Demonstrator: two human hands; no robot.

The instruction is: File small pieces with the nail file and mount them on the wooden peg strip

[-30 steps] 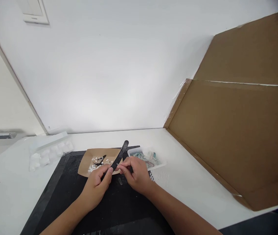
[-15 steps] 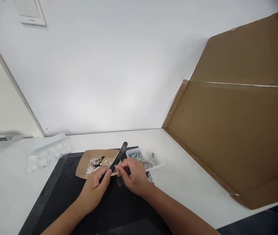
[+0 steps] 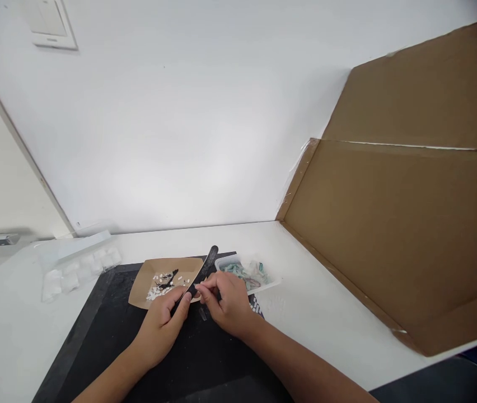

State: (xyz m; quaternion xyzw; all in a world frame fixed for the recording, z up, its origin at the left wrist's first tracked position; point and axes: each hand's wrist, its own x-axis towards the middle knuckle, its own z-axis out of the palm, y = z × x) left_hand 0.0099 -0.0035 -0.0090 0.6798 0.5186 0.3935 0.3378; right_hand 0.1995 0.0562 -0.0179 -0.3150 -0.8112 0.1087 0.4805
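My left hand (image 3: pixel 166 318) is closed around the lower end of a black, curved nail file (image 3: pixel 206 266), which points up and away over the mat. Close beside it, my right hand (image 3: pixel 227 302) is pinched at the file's edge; whatever sits between its fingertips is too small to make out. Behind my left hand lies a brown paper tray (image 3: pixel 141 285) with small white pieces (image 3: pixel 154 291) and dark scraps (image 3: pixel 173 276) in it. A small clear piece (image 3: pixel 202 314) rests on the black mat (image 3: pixel 171 364) below my hands.
A white plastic basket (image 3: pixel 272 282) with crumpled greenish wrappers (image 3: pixel 242 272) stands behind my right hand. Clear bags of white items (image 3: pixel 70 278) lie at the left. A cardboard panel (image 3: pixel 389 224) borders the right side, and a white wall (image 3: pixel 179 140) the back.
My right fingertips have shifted very slightly along the file. The whole view has moved a little; the grip on the file looks the same.
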